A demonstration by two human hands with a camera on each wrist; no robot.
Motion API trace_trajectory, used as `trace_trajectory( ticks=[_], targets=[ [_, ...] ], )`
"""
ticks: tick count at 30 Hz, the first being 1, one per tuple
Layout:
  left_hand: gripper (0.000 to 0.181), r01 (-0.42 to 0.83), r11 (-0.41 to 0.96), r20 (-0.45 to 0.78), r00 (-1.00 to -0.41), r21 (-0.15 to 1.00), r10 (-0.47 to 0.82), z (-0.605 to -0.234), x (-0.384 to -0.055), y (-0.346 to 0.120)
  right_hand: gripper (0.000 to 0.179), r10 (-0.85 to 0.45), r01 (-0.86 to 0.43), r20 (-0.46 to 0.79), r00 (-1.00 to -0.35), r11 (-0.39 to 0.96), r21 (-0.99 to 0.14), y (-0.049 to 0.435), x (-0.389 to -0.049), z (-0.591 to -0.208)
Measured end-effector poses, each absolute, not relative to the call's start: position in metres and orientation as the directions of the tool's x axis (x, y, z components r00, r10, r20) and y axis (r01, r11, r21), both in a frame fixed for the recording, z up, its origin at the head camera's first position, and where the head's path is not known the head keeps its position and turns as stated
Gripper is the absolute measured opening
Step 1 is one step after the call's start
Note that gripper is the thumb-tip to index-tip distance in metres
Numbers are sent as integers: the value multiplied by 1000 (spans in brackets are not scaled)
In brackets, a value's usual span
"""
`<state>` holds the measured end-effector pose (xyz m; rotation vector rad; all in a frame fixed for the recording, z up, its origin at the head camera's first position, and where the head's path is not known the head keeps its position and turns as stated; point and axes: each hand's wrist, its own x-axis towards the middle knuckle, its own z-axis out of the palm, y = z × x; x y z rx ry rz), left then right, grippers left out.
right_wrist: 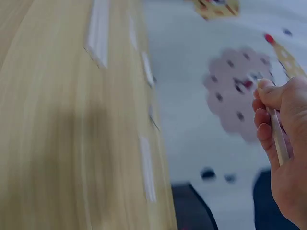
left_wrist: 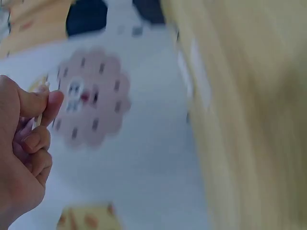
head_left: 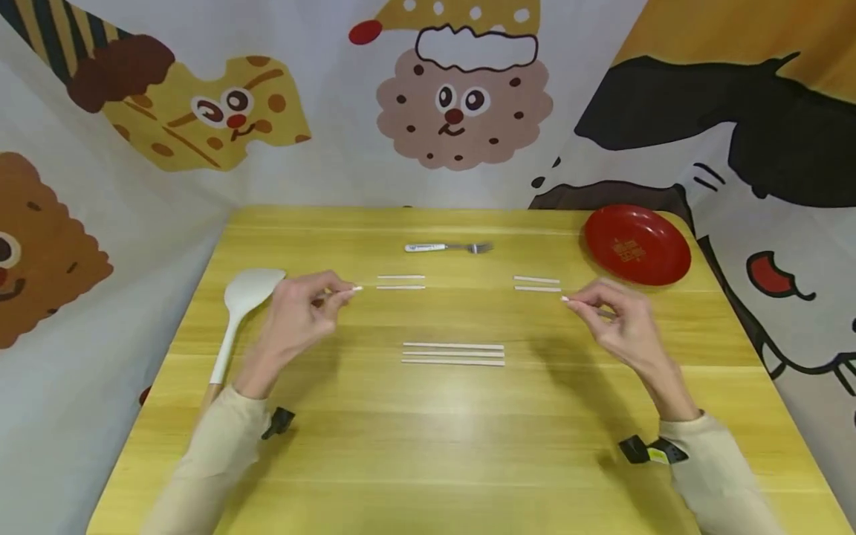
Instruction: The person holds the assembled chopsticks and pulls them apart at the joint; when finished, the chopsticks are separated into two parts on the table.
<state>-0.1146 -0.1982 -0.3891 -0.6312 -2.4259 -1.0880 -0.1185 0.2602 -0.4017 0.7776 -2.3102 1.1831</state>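
Note:
My left hand (head_left: 299, 312) pinches a short white stick (head_left: 357, 288) between thumb and forefinger, left of two short sticks (head_left: 401, 287) lying parallel on the table. Only the stick's tip shows in the head view; the fingers cover much of the rest. On the other side, my right hand (head_left: 622, 323) holds another slim pale stick (right_wrist: 278, 136), whose length runs along the palm in the right wrist view. Just beyond those fingertips lie two more short sticks (head_left: 537, 289), side by side. Three longer white sticks (head_left: 453, 354) rest in a row between the hands, nearer to me.
A white-handled fork (head_left: 426, 248) lies at the back middle. The red plate (head_left: 638, 245) sits at the back right corner. Beside the left hand is a white spatula (head_left: 244, 293), partly behind the forearm. A printed cloth (head_left: 334, 111) hangs behind the wooden table (head_left: 428, 453).

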Motion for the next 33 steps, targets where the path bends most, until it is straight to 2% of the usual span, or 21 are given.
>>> trace_trajectory(
  ticks=[3, 5, 10, 16, 27, 33],
  targets=[
    [9, 568, 578, 448, -821, 586, 353, -398, -118, -175, 2, -382, -674, 557, -738, 473, -568, 246, -131, -411],
    [11, 564, 567, 416, -826, 601, 380, -405, -120, -162, 9, -389, -684, 564, -729, 456, -569, 238, -135, -415],
    [12, 556, 562, 419, -831, 612, 365, -415, -124, -151, 17, -351, -668, 572, -742, 454, -589, 230, -139, -425],
    [4, 506, 542, 338, -860, 671, 384, -422, -130, -149, 23, -388, -648, 520, -761, 486, -586, 232, -143, -437],
    [15, 473, 589, 241, -870, 656, 430, -436, -149, -144, 17, -401, -609, 460, -792, 572, -549, 236, -157, -448],
    [16, 464, 619, 227, -876, 633, 425, -445, -163, -144, 16, -439, -626, 451, -777, 611, -484, 244, -169, -461]
  ],
)
